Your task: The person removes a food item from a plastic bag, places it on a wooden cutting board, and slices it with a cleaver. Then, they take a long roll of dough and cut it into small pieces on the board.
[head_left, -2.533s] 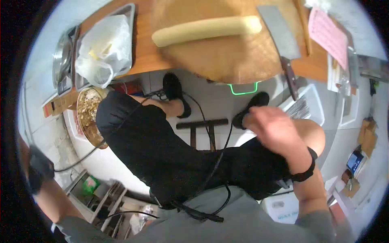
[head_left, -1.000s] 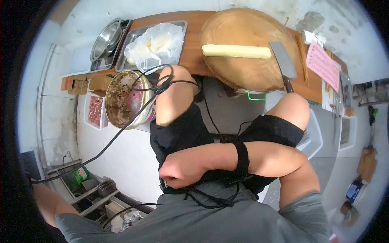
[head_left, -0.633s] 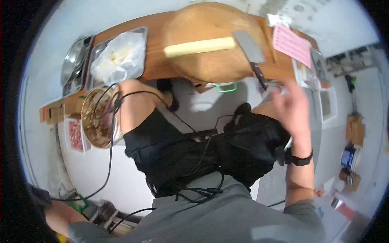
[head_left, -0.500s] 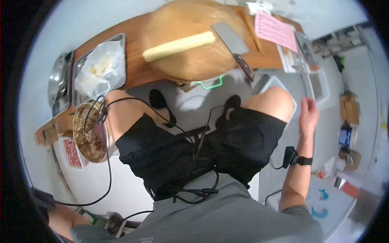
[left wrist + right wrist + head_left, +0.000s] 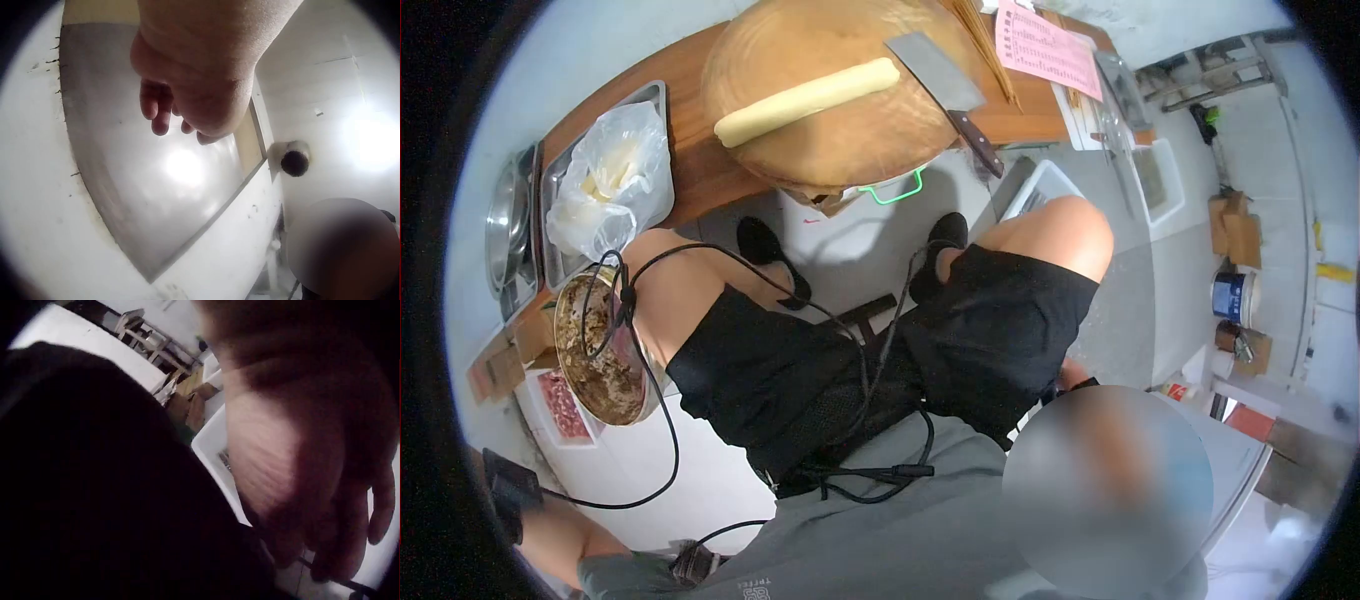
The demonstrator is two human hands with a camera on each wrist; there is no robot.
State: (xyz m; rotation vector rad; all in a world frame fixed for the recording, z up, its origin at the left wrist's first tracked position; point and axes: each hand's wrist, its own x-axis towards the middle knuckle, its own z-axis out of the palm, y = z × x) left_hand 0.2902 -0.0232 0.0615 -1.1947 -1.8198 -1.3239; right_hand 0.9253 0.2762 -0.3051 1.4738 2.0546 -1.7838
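Observation:
My left hand (image 5: pixel 194 94) is raised against a pale wall and ceiling in the left wrist view, fingers loosely bent and holding nothing visible. In the head view only its strapped wrist shows at the left edge. My right hand (image 5: pixel 294 469) hangs beside the right thigh, its fingers loosely bent downward. A thin dark line passes at its fingertips. In the head view that hand is partly hidden by the black shorts (image 5: pixel 1000 310). On a round wooden board (image 5: pixel 820 160) lie a pale yellow dough roll (image 5: pixel 808 102) and a cleaver (image 5: pixel 937 70), handle over the board's edge.
A metal tray (image 5: pixel 662 185) with a plastic bag (image 5: pixel 615 180) stands left on the wooden table. Below it is a bucket (image 5: pixel 605 385) with a stained inside. A black cable (image 5: pixel 672 440) runs from the left wrist across the legs. A pink printed sheet (image 5: pixel 1048 50) lies at the right.
My right hand has left the lap, swung out to the right, and dropped beside the right thigh. The head view has turned, so the table now sits further left. Board, dough roll and cleaver stay put.

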